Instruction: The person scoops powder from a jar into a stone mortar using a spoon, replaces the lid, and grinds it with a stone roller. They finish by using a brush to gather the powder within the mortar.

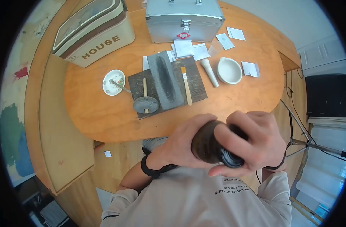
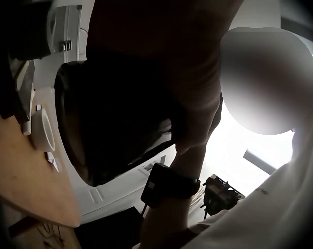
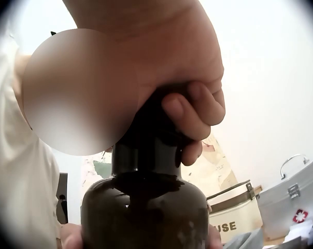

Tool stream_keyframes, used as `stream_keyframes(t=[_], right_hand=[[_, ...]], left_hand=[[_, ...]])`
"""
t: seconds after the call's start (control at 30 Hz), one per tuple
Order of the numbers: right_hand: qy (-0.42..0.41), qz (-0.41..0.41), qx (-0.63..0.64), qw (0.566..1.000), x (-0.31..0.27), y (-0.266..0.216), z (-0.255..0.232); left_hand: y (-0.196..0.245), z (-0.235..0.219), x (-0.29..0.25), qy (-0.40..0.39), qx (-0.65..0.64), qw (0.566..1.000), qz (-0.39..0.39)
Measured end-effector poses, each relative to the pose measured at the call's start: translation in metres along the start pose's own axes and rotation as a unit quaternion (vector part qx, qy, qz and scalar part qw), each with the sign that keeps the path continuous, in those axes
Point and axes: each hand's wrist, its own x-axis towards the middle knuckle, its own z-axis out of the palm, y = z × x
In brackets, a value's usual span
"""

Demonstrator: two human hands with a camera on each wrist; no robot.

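The wooden table [image 1: 101,117] has the dark bottle [image 1: 205,143] held off its 5 o'clock edge, left hand [image 1: 183,140] wrapped round the body, right hand [image 1: 258,140] apparently closed round the shaded neck; slackened left fingers during a sharp twist could let it drop

A dark brown, glossy glass bottle [image 3: 146,220], round-shouldered below a narrower, nearly black neck, is held off any surface, neck uppermost in the right-wrist view. The left hand [image 1: 180,142] wraps its lower body, while the right hand [image 1: 256,142] grips its top (whatever closes the mouth is hidden under those fingers). Its contents cannot be made out through the glass.
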Motion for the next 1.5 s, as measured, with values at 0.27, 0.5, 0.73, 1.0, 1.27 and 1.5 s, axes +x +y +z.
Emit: stream_keyframes(t=[0.27, 0.5, 0.73, 1.0, 1.27, 1.5], right_hand=[[0.158, 0.098, 0.198, 0.962, -0.023, 0.019, 0.031], [0.256, 0.501, 0.442, 0.698, -0.105, 0.088, 0.118], [0.288, 0.601, 0.337, 0.665, -0.151, 0.146, 0.119], [0.215, 0.641, 0.275, 0.684, -0.146, 0.210, 0.108], [0.243, 0.658, 0.272, 0.659, -0.158, 0.230, 0.102], [0.255, 0.630, 0.058, 0.731, -0.146, 0.189, 0.104]], left_hand=[[-0.011, -0.024, -0.019, -0.048, 0.007, 0.999, -0.013], [-0.022, -0.046, -0.059, 0.070, -0.036, 0.995, -0.067], [-0.022, -0.062, -0.065, 0.113, 0.012, 0.992, -0.061], [-0.011, -0.062, -0.060, 0.122, 0.033, 0.991, -0.054], [0.001, -0.082, -0.073, 0.163, 0.044, 0.984, -0.053], [0.012, -0.127, -0.059, 0.193, 0.169, 0.966, 0.035]])
